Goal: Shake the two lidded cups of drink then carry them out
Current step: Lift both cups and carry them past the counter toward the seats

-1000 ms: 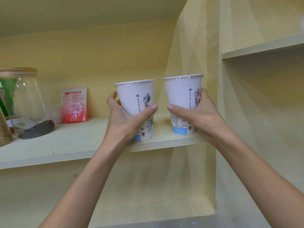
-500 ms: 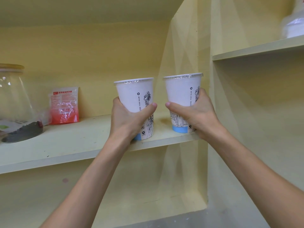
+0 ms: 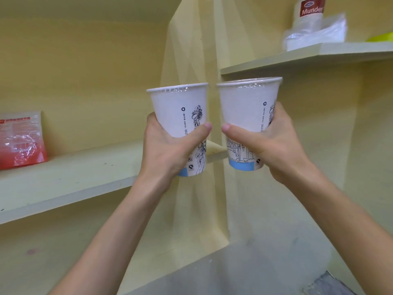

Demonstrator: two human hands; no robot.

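Two white paper cups with black line drawings, a blue band at the base and a clear film seal on top are held upright side by side in the air. My left hand [image 3: 168, 150] is wrapped around the lower half of the left cup [image 3: 179, 109]. My right hand [image 3: 274, 145] grips the right cup [image 3: 244, 107] the same way, thumb across its front. Both cups are clear of the pale yellow shelf [image 3: 70, 177] behind them and almost touch at their rims.
A red and clear plastic packet [image 3: 20, 139] leans on the wall at the shelf's left. A higher shelf [image 3: 308, 58] at the right carries a white bottle with a red label [image 3: 308, 11], crumpled plastic and a yellow-green object. Grey floor lies below.
Both cups have lifted off the shelf and come closer to me. The view has swung right, so the glass jar has left the frame and the upper right shelf's contents show.
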